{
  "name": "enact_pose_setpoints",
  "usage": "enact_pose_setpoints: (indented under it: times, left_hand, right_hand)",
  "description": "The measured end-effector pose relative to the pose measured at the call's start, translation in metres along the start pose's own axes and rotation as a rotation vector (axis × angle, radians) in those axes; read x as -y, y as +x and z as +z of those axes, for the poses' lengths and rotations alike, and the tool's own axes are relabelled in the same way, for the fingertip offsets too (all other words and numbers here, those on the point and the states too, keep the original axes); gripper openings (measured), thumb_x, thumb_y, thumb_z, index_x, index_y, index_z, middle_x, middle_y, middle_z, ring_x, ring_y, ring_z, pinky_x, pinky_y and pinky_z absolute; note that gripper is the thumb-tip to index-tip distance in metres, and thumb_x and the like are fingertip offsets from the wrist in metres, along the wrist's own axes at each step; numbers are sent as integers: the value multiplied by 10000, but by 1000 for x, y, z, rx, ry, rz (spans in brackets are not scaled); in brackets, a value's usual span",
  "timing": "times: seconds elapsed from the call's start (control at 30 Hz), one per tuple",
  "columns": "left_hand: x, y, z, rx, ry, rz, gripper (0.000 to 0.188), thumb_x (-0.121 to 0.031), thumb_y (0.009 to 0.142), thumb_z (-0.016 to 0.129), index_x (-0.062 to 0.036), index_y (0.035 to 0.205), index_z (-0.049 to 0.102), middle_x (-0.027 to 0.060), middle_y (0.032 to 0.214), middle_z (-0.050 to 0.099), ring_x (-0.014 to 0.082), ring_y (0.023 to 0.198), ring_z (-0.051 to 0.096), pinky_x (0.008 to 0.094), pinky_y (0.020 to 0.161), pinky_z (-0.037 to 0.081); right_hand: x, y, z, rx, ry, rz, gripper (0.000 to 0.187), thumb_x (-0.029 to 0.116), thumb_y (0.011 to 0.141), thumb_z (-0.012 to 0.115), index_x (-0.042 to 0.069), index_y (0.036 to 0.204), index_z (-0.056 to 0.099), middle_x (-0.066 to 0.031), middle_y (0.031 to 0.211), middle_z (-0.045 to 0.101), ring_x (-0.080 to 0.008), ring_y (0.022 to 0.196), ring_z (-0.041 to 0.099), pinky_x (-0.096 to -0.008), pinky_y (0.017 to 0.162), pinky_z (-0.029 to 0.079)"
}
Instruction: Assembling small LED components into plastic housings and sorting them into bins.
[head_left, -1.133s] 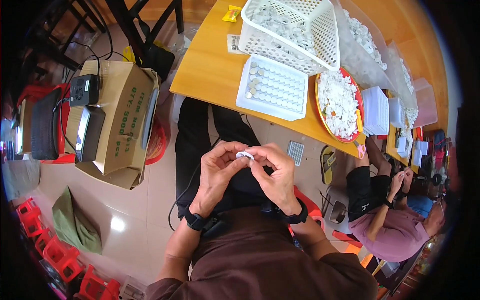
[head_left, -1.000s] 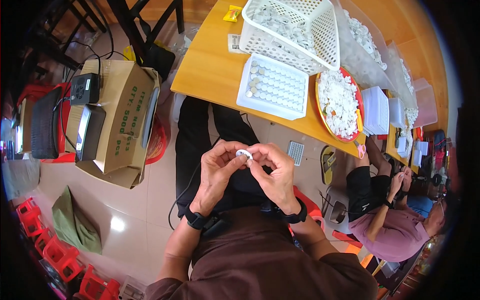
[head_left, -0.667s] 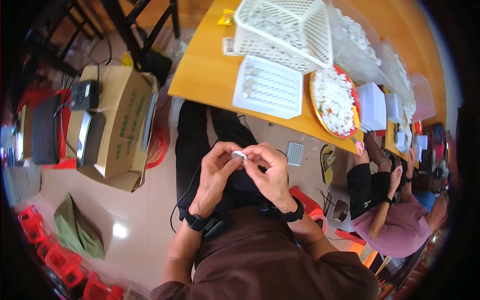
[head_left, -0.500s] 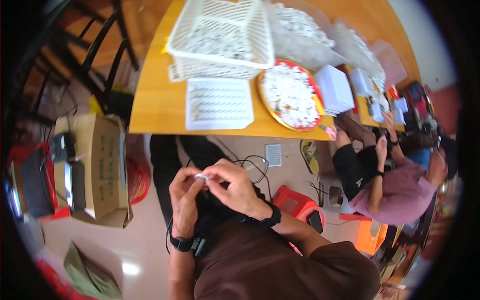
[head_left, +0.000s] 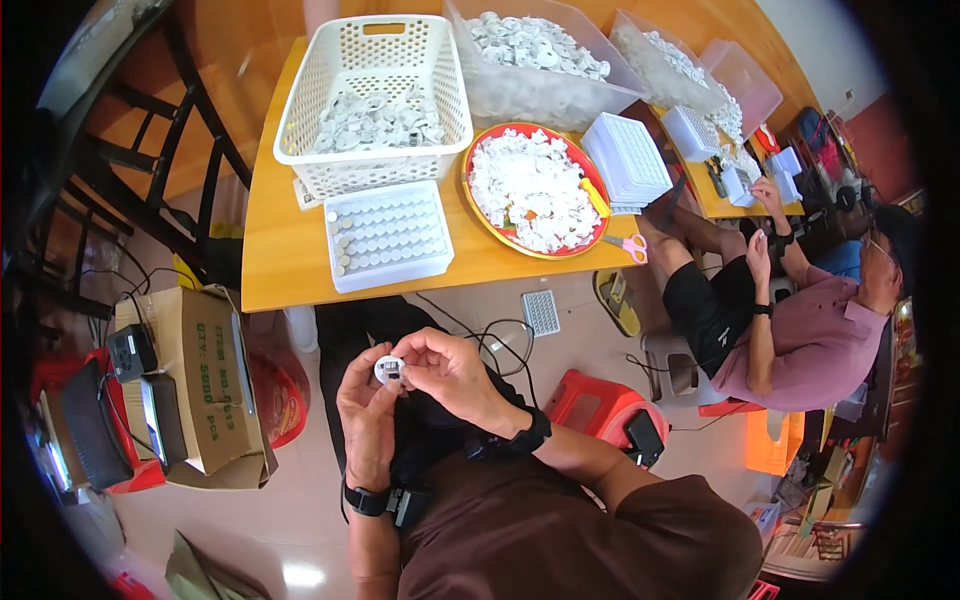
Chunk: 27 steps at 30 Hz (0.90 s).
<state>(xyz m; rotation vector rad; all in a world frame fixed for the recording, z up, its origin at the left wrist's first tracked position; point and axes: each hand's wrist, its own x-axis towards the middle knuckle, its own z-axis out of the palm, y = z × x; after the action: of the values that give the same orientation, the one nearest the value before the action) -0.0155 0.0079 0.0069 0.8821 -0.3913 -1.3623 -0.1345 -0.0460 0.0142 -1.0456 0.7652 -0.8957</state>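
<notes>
Over my lap, a small round white plastic part [head_left: 388, 367] with a dark, metallic-looking middle is held up. My left hand [head_left: 366, 405] pinches it from one side with thumb and finger. Against its other side, the fingertips of my right hand [head_left: 447, 376] are closed on it too. On the table ahead stands a white tray [head_left: 432, 264] with rows of small round pieces, some at its left edge filled. A red-rimmed plate [head_left: 470, 200] heaped with small white parts lies to the right of it. Behind the tray is a white perforated basket [head_left: 310, 165] holding more grey-white parts.
Stacked white trays [head_left: 628, 160] and pink-handled scissors [head_left: 634, 247] are at the table's right. Clear bins [head_left: 545, 95] of parts stand behind. A co-worker [head_left: 800, 350] sits at right. A cardboard box [head_left: 205, 385] is left, a red stool [head_left: 590, 400] right, cables [head_left: 505, 330] on the floor.
The white part has been turned so its round face and dark middle show. My hands stay close together over my lap. The view has shifted, so the table sits further left and lower.
</notes>
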Motion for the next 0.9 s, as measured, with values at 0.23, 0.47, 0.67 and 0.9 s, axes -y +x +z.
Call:
enact_pose_setpoints:
  times: [0.23,0.47,0.67,0.9]
  left_hand:
    - [11,6,-8,100,-46,12,396,-25,770,670,-24,1150,557,120,1047,608,167,858,599,295,753,508]
    - [5,11,-15,102,-150,-13,401,-142,749,728,-45,1113,592,152,1045,620,155,784,610,259,694,508]
    - [4,13,-22,146,-167,-75,410,-181,740,739,-21,1091,601,154,1026,626,163,771,620,264,669,524]
    - [3,14,-22,191,-145,-91,413,-178,772,708,8,1113,570,127,969,627,164,774,625,251,685,526]
  right_hand:
    - [19,0,-12,28,141,147,122,11,858,551,-15,977,555,-45,843,586,-85,726,560,-215,654,481]
    - [52,23,-47,-168,-420,-144,83,67,841,598,7,898,609,-45,773,592,-78,660,559,-219,580,457]
    - [94,92,-110,-318,-1141,-502,224,-51,730,572,28,937,607,-107,865,569,-272,710,574,-334,651,477]
    - [87,105,-127,-170,-1391,-390,217,-43,697,578,28,902,597,-127,889,562,-317,781,571,-388,693,451]
